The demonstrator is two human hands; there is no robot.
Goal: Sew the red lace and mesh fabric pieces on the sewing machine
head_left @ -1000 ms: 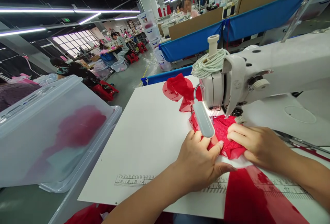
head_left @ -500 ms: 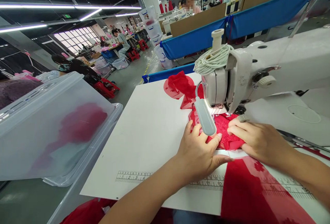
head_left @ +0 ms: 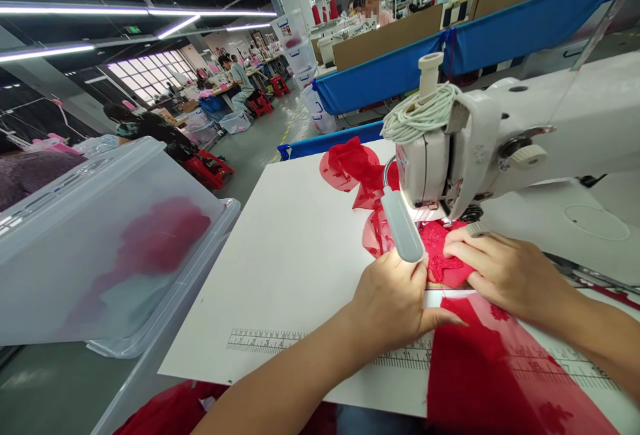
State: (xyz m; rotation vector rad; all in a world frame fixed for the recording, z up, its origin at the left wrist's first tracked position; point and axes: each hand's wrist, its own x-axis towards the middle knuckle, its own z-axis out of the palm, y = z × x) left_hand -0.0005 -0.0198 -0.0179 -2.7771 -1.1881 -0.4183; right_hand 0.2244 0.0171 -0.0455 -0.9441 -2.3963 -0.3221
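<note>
A white sewing machine (head_left: pixel 500 135) stands on the white table (head_left: pixel 295 255). Red lace fabric (head_left: pixel 443 258) lies under its head and trails back in a bunch (head_left: pixel 355 165) behind it. My left hand (head_left: pixel 395 301) rests on the table just left of the lace, fingers curled against its edge below the small lamp arm (head_left: pixel 403 225). My right hand (head_left: pixel 495 268) lies on the lace to the right of the needle, fingers pressed flat on the cloth. More red fabric (head_left: pixel 490 368) hangs toward me over the table's front edge.
A frosted plastic bin (head_left: pixel 100 248) holding red cloth stands at the table's left. A printed ruler (head_left: pixel 265 340) runs along the table front. Blue fabric troughs (head_left: pixel 380 78) and other workstations with seated people fill the hall behind.
The lace has fed further under the machine head. My left hand has drawn its fingers in from spread to curled. The right hand stays on the cloth.
</note>
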